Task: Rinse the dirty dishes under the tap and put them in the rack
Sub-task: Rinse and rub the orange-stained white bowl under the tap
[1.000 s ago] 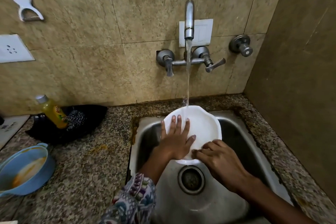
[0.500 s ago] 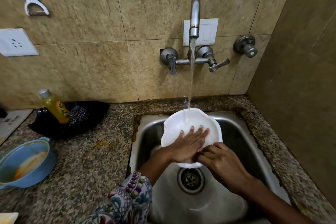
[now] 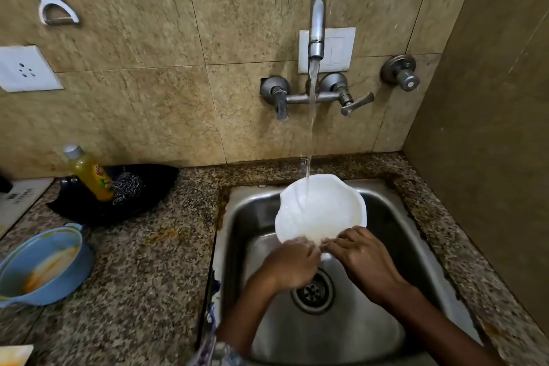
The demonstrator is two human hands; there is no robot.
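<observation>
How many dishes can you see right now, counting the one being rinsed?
2. The white plate is over the sink under the running water, held at its near edge by both hands. The blue bowl, still smeared orange, sits on the counter at left. Others may be out of frame.

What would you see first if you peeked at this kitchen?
Water streams from the wall tap onto a white plate tilted over the steel sink. The left hand and right hand meet at its near edge. On the counter left sits a blue bowl with orange smears.
</observation>
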